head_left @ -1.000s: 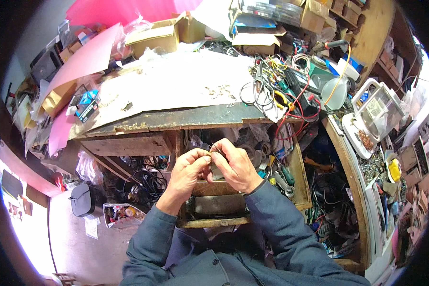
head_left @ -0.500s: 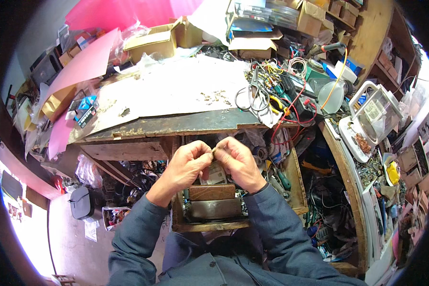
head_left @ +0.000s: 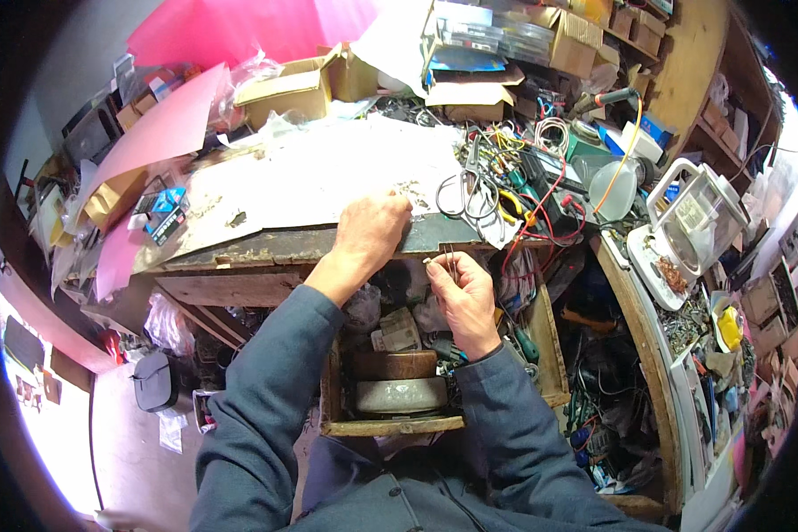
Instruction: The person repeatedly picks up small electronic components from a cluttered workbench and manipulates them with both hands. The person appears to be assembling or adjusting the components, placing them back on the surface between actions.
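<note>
We see the cluttered wooden workbench (head_left: pixel 266 253) with its pale worn sheet (head_left: pixel 328 177), and below it an open wooden drawer (head_left: pixel 390 426). Our left hand (head_left: pixel 371 232) rests curled on the bench edge, touching tiny scattered bits (head_left: pixel 410 189). Our right hand (head_left: pixel 466 297) hovers over the drawer, fingers pinched on thin metal tweezers (head_left: pixel 450 260).

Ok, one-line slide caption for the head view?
Left hand reaches onto the cluttered workbench while right hand pinches tweezers above an open drawer.
</note>
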Available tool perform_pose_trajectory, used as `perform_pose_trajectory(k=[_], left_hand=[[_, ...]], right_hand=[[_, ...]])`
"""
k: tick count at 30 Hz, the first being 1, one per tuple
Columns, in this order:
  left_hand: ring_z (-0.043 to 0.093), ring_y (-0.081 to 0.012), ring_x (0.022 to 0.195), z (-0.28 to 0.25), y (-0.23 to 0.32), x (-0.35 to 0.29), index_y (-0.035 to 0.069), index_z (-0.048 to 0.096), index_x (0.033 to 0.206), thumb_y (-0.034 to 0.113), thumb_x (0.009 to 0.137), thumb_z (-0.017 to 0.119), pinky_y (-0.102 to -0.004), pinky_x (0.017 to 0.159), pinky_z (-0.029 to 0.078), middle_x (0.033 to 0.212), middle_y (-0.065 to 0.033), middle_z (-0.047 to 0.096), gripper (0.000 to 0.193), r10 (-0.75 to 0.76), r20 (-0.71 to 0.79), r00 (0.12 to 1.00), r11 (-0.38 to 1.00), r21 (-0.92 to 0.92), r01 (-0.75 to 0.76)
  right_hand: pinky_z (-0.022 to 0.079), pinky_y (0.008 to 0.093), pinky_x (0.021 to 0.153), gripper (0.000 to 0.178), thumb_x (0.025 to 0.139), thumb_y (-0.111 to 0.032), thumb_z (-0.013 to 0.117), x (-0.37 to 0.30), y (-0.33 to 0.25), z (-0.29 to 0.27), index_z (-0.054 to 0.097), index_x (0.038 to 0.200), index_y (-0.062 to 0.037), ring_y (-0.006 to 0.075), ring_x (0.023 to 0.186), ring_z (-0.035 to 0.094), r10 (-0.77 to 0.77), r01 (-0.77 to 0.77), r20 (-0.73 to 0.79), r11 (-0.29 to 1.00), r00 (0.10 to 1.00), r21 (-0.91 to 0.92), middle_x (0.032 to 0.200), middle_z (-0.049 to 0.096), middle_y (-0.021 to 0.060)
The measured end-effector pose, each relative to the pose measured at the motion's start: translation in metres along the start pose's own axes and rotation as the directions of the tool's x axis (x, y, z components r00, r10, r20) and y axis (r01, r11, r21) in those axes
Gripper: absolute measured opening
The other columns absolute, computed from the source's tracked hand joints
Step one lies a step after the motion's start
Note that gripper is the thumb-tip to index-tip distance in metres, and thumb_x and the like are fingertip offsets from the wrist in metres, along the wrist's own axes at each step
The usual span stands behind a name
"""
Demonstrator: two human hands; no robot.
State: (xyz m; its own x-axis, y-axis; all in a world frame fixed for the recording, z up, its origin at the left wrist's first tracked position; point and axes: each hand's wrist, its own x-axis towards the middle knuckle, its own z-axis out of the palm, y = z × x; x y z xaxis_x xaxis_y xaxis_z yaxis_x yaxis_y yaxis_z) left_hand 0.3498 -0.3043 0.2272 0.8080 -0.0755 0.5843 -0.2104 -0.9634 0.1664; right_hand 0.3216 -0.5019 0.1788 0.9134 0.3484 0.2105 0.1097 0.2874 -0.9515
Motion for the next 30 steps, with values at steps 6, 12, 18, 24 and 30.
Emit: perform_pose_trajectory(k=[6,12,18,24,30], left_hand=[[0.071,-0.0399,0.090,0.011,-0.015,-0.002,0.004,0.076,0.102,0.007,0.094,0.066,-0.0451,0.075,0.057,0.101,-0.0164,0.072,0.014,0.034,-0.077,0.996,0.993,-0.110,-0.043],[0.070,-0.0215,0.077,-0.042,0.024,-0.033,-0.001,0.077,0.105,0.013,0.098,0.071,-0.0349,0.068,0.056,0.091,-0.0158,0.074,0.017,-0.129,-0.099,0.987,0.845,-0.531,0.057],[0.073,-0.0185,0.076,-0.044,0.027,-0.112,-0.001,0.079,0.101,0.015,0.093,0.078,-0.0320,0.068,0.057,0.087,-0.0140,0.077,0.018,-0.158,-0.033,0.987,0.755,-0.648,0.100],[0.070,-0.0201,0.073,-0.057,0.029,-0.198,0.000,0.078,0.098,0.011,0.092,0.077,-0.0339,0.065,0.054,0.084,-0.0125,0.075,0.012,-0.463,-0.149,0.874,0.667,-0.707,0.233],[0.074,-0.0194,0.087,-0.036,-0.056,-0.359,0.000,0.077,0.108,0.012,0.092,0.076,-0.0311,0.078,0.058,0.099,-0.0128,0.078,0.020,-0.792,-0.091,0.604,0.576,-0.441,0.688]], right_hand=[[0.045,0.0195,0.069,0.011,0.100,-0.012,0.074,-0.001,0.003,0.003,0.069,0.103,-0.0019,0.0014,0.076,0.055,0.000,0.000,0.012,1.000,1.000,0.004,0.087,0.066,-0.0056],[0.050,0.0211,0.075,0.013,0.101,-0.011,0.072,-0.003,-0.004,0.001,0.070,0.108,0.0001,0.0034,0.081,0.059,0.009,-0.007,0.033,0.999,0.999,-0.033,0.093,0.069,-0.0035],[0.049,0.0202,0.073,0.009,0.099,-0.006,0.072,-0.012,0.002,0.017,0.072,0.108,-0.0017,0.0032,0.082,0.061,-0.021,0.074,0.265,0.979,0.964,-0.190,0.093,0.071,-0.0024],[0.029,0.0182,0.055,0.009,0.099,-0.007,0.072,-0.023,0.008,0.022,0.071,0.108,-0.0050,-0.0022,0.064,0.041,0.062,0.006,0.293,0.974,0.954,-0.224,0.077,0.055,-0.0116],[0.028,0.0182,0.055,0.009,0.102,-0.012,0.071,-0.021,0.007,0.022,0.070,0.107,-0.0053,-0.0019,0.065,0.040,0.124,0.007,0.339,0.932,0.932,-0.361,0.080,0.056,-0.0112]])
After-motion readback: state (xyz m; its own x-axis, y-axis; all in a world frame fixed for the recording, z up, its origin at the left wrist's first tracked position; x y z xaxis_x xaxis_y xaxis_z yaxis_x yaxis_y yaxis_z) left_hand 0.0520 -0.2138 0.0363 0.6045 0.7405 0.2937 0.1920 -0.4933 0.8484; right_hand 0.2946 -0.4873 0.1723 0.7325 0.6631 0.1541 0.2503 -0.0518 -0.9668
